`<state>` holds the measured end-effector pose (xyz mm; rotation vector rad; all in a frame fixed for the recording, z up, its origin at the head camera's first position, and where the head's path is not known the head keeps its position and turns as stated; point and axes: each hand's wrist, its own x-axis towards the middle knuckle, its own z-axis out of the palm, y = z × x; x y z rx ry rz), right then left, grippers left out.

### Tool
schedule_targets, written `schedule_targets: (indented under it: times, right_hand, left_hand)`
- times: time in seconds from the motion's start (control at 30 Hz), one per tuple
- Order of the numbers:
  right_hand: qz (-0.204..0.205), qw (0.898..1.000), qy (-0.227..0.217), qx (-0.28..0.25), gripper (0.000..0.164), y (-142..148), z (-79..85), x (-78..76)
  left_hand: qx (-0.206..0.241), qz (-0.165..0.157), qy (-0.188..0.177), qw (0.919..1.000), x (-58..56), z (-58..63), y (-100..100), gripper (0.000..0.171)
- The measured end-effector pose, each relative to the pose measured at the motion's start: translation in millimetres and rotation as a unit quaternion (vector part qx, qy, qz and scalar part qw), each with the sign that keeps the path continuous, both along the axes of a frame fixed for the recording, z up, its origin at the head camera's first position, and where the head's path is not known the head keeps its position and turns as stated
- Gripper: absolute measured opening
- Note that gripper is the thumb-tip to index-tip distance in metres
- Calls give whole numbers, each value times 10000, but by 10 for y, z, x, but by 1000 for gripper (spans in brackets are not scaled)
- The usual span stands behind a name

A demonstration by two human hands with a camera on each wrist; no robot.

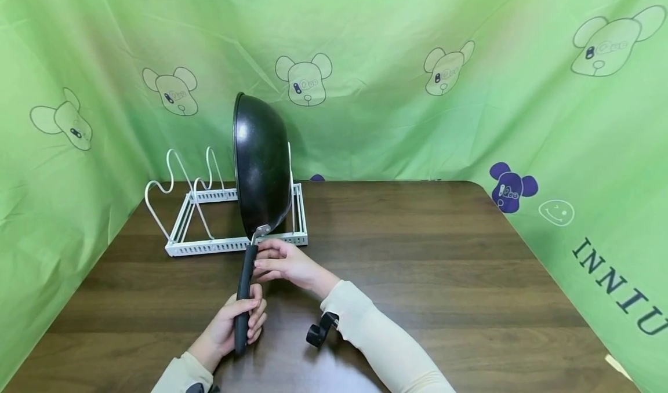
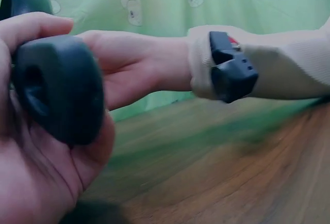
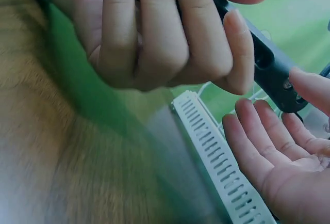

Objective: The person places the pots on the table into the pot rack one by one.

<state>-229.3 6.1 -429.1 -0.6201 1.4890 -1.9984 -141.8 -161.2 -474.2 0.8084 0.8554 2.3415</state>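
Observation:
A black wok stands on its side at the right end of a white metal pan rack, its handle slanting toward me. My left hand grips the lower part of the black handle, fingers curled round it. In the left wrist view the handle's end sits in that palm. Beside the handle's upper end is my right hand, with fingers loosely extended. The right wrist view has its thumb close to the handle; whether they touch, I cannot tell.
White wire dividers rise from the rack's left part. The brown wooden table extends to the right. A green printed cloth hangs behind and along both sides. A black wrist device is strapped to the right sleeve.

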Motion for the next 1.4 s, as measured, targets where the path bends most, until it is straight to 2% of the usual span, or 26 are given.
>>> schedule_targets:
  times: [0.2,0.43,0.63,0.73,0.8,0.93,1.0,1.1,1.17,1.2,1.23,1.27,1.3,1.33,1.4]
  right_hand:
    - [-242,9995,148,154,40,147,-40,7]
    - [-663,9965,449,219,43,480,-81,58]
    - [-968,9927,702,139,43,860,-152,103]
    - [-1118,9911,723,76,45,1052,-200,136]
    - [-1193,9899,755,80,45,1172,-242,158]
    - [-1238,9897,712,72,41,1391,-326,189]
    - [-1250,9899,663,36,37,1487,-352,198]
    - [-1248,9901,646,-37,33,1629,-371,209]
    - [-1234,9900,682,-41,31,1724,-374,216]
    - [-1231,9900,689,-28,30,1770,-374,218]
    - [-1224,9899,711,4,29,1813,-373,218]
    - [-1230,9898,722,50,28,1856,-369,218]
    - [-1242,9895,735,113,28,1897,-362,217]
    - [-1271,9889,742,196,27,1933,-350,218]
    - [-1335,9872,778,400,29,2002,-316,216]
  left_hand:
    - [-924,287,-44,9953,1,8,-101,25]
    - [-1551,648,-232,9855,1,-13,-158,19]
    - [-2106,1316,-317,9681,-20,-29,-193,20]
    - [-2493,1740,-340,9521,-18,-17,-184,19]
    - [-2893,2212,-326,9308,-9,-2,-155,17]
    - [-3755,3264,-330,8668,-6,26,-85,22]
    - [-4018,3633,-295,8401,-12,38,-61,28]
    - [-4192,3990,-82,8155,-17,54,-37,37]
    - [-4256,4207,240,8008,-10,54,-28,44]
    - [-4298,4348,452,7901,-4,56,-25,48]
    - [-4350,4510,736,7758,2,53,-24,52]
    - [-4423,4697,1065,7566,8,51,-21,56]
    - [-4506,4897,1414,7329,14,50,-19,60]
    - [-4599,5098,1799,7044,19,50,-17,63]
    - [-4742,5477,2545,6406,24,64,-9,68]
